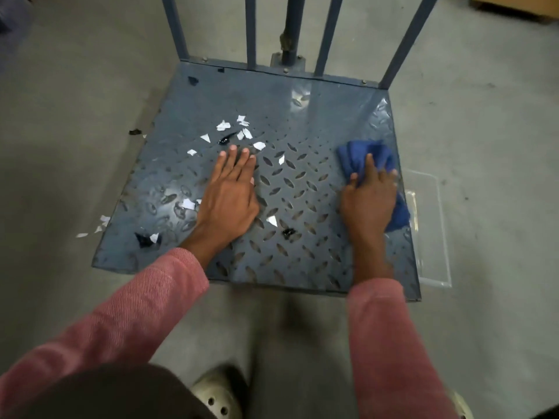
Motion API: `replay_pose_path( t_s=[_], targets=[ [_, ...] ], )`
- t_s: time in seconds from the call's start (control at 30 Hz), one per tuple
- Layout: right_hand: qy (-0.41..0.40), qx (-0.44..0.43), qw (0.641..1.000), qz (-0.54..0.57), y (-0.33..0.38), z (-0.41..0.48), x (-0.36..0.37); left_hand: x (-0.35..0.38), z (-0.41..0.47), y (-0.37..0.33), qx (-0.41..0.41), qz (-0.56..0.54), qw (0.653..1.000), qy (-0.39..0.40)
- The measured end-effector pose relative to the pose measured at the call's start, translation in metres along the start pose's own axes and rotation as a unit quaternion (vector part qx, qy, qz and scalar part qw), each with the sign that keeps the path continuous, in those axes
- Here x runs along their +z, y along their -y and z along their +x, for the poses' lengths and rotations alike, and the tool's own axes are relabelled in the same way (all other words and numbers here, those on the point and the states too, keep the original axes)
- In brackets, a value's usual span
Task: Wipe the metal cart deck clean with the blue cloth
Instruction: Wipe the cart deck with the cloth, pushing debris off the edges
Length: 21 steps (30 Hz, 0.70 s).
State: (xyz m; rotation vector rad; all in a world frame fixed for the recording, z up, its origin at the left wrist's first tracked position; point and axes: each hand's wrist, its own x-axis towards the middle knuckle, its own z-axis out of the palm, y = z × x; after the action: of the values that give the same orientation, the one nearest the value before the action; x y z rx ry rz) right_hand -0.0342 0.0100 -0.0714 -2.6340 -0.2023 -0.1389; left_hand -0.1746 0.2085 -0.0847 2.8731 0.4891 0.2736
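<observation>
I see the right hand (367, 204) pressed down on the cloth (364, 160), fingers curled over it and bunching it, so it has a soft grip on a wad of it. The cloth sits on the deck (302, 189) near the right edge, about halfway back. I think the cloth is light, soft and floppy, so it is best held in a bunch under the palm, just as it is now; a loose corner would drag and fold. The left hand (230, 195) lies flat on the deck near the middle, fingers spread out straight, holding nothing. I think it is there to lean on. Just past its fingertips lie white scraps (223, 125), and more sit by the wrist and near the left edge, with a few dark bits (289, 232) too. They look light and should slide off easily, but the deck has bumps that may catch them. Some scraps are already on the floor (60, 146) to the left. The right side of the deck looks bare and shiny.
</observation>
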Motion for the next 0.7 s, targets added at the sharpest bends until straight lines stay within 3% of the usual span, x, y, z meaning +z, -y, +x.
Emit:
replay_pose_path(
  t_s=[0.07, 0.17, 0.3, 0.4, 0.53, 0.7],
  targets=[
    [0.027, -0.044, 0.999, -0.005, 0.037, -0.024, 0.015, -0.001, 0.001, -0.001, 0.001, -0.003, 1.0, 0.0],
    [0.115, -0.116, 0.983, 0.086, 0.089, -0.038, 0.037, -0.002, -0.003, -0.003, 0.01, 0.001, 1.0, -0.013],
    [0.181, -0.099, 0.967, 0.148, 0.079, -0.012, 0.022, -0.006, -0.02, -0.002, 0.021, 0.039, 0.999, -0.014],
    [0.123, -0.06, 0.983, 0.126, 0.022, -0.024, 0.0, -0.012, -0.03, -0.003, 0.022, 0.066, 0.997, 0.015],
    [0.028, 0.014, 0.992, 0.123, -0.02, -0.107, -0.027, -0.012, -0.041, -0.005, 0.025, 0.069, 0.997, 0.009],
    [0.033, -0.039, 0.997, 0.065, -0.002, -0.157, -0.017, -0.006, -0.066, -0.019, 0.033, 0.046, 0.998, -0.04]
  ],
)
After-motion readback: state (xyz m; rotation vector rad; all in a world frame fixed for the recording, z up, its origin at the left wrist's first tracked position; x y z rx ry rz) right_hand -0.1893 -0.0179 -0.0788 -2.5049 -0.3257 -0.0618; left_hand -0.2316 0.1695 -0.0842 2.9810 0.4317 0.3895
